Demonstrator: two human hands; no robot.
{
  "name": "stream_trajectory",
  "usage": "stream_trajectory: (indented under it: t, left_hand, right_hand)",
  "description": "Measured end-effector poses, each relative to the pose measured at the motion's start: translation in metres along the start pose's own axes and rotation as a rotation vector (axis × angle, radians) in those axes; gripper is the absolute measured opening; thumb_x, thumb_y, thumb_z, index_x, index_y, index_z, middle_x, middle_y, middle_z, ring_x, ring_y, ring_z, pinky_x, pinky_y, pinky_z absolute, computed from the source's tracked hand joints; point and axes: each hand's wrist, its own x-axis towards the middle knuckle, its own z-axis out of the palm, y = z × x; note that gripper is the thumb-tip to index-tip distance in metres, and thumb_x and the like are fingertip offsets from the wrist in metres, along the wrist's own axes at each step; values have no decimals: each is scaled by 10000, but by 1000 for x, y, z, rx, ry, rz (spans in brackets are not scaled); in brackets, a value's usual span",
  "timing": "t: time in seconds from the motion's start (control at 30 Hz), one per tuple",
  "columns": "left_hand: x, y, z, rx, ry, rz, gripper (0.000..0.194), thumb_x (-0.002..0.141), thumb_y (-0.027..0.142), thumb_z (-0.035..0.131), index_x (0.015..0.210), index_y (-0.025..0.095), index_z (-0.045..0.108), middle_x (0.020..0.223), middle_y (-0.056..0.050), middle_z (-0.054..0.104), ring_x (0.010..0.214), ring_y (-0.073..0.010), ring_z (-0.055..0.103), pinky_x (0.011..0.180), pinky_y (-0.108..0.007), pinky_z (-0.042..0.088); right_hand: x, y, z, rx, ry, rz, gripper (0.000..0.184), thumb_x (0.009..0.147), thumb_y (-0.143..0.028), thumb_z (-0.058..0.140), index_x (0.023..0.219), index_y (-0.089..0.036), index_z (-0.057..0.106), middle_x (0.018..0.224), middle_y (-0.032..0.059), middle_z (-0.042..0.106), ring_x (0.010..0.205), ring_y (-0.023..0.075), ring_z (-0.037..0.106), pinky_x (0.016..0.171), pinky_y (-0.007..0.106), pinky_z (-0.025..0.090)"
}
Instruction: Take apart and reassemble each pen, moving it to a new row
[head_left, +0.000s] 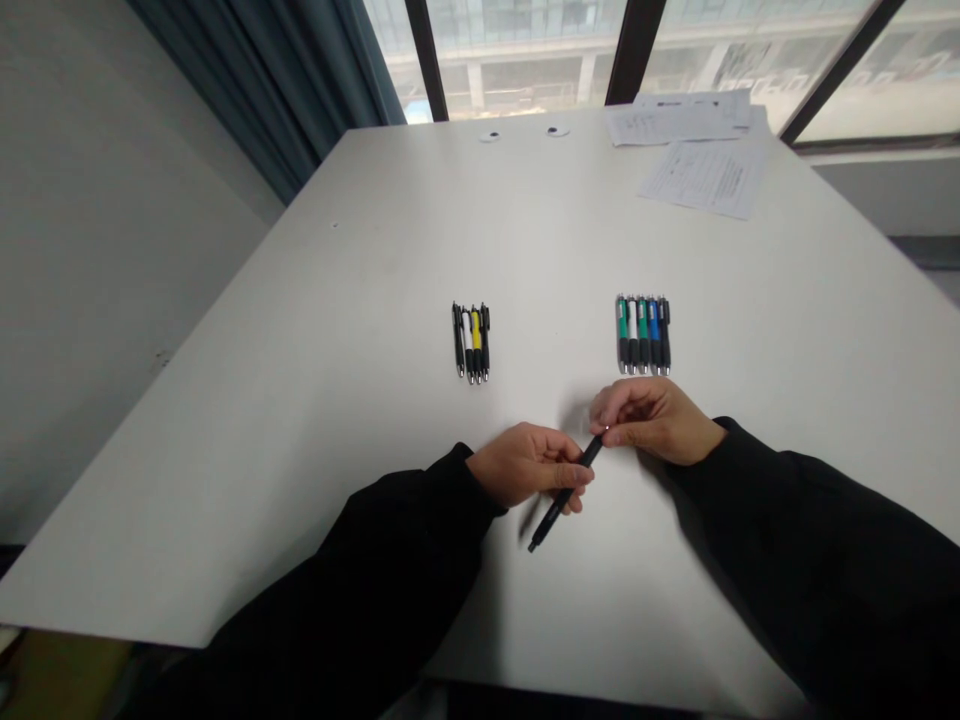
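Note:
A black pen (553,513) slants over the near part of the white table, held between both hands. My left hand (531,467) is closed around its middle, thumb on top. At the pen's upper end, the fingertips of my right hand (654,418) pinch the tip; a tiny bright spot shows there. Beyond my right hand lies a row of several pens (643,335) with green, white, blue and black barrels, side by side. Farther left sits another group of several pens (472,343), black, white and yellow.
Printed papers (705,180) lie at the table's (360,400) far right corner. Two small white pieces with dark spots (490,137) are near the far edge. Windows, a blue curtain (277,80) and a grey wall stand beyond the table.

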Motion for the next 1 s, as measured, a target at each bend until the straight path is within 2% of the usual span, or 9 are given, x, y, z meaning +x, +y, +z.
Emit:
stream_trajectory:
  t: [0.13, 0.27, 0.43, 0.53, 0.6, 0.7, 0.77, 0.9, 1.0]
  left_hand:
    - [0, 1, 0, -25, -15, -5, 499, 622, 502, 843, 810, 75, 667, 663, -46, 664, 567, -145, 659, 567, -273, 537]
    - [1, 0, 1, -19, -1, -29, 521, 570, 509, 864, 777, 78, 658, 650, -42, 659, 569, -157, 666, 559, -277, 542]
    - [1, -2, 0, 34, -8, -26, 452, 594, 452, 867, 757, 94, 645, 603, -42, 668, 530, -142, 647, 563, -270, 537]
    - [1, -2, 0, 47, -15, -10, 435, 604, 441, 863, 751, 99, 638, 586, -44, 670, 522, -137, 638, 559, -265, 530]
    - [1, -1, 0, 47, -9, 9, 432, 608, 443, 860, 740, 103, 629, 576, -42, 666, 522, -138, 637, 555, -264, 526]
    - [2, -1, 1, 42, 10, 23, 436, 604, 445, 861, 726, 110, 611, 562, -36, 662, 503, -133, 629, 541, -259, 521]
    - [2, -1, 1, 41, 21, 23, 442, 598, 447, 863, 723, 114, 601, 555, -30, 659, 496, -133, 630, 537, -259, 523]
    - [2, 0, 0, 54, 28, 23, 439, 598, 436, 867, 733, 116, 598, 548, -24, 655, 499, -133, 636, 523, -244, 517]
    - [2, 1, 1, 59, 28, 32, 441, 600, 440, 865, 735, 116, 598, 552, -21, 654, 492, -124, 629, 516, -236, 511]
  right_hand:
    - [0, -1, -1, 2, -5, -9, 178, 652, -130, 852, 763, -174, 720, 769, 43, 737, 703, 151, 690, 646, 271, 572]
    - [0, -4, 1, -52, -10, 33, 213, 642, -193, 867, 781, -160, 709, 757, 45, 727, 671, 149, 676, 617, 265, 559]
    - [0, -3, 6, -227, -14, 36, 279, 702, -341, 834, 660, -143, 642, 597, -2, 617, 532, 96, 518, 507, 223, 420]
    - [-1, -1, 8, -321, 2, 55, 455, 818, -533, 684, 603, -140, 602, 516, -15, 518, 469, 82, 405, 451, 228, 307]
    - [-2, 0, 8, -285, 43, 65, 551, 898, -625, 505, 686, -134, 638, 562, 9, 534, 475, 95, 414, 444, 240, 294]
    - [-3, -2, 8, -159, 25, 77, 447, 900, -569, 546, 852, -139, 657, 723, 46, 604, 544, 118, 477, 470, 249, 332]
    - [-3, -3, 8, -185, -24, 90, 332, 859, -472, 656, 798, -147, 626, 678, 15, 572, 536, 107, 452, 482, 246, 323]
    - [-4, -5, 11, -396, -5, 92, 487, 914, -484, 573, 562, -171, 448, 509, -47, 388, 469, 77, 308, 461, 250, 229]
    - [-5, -7, 14, -427, -9, 95, 527, 965, -546, 421, 593, -174, 450, 517, -42, 375, 473, 85, 303, 455, 257, 209]
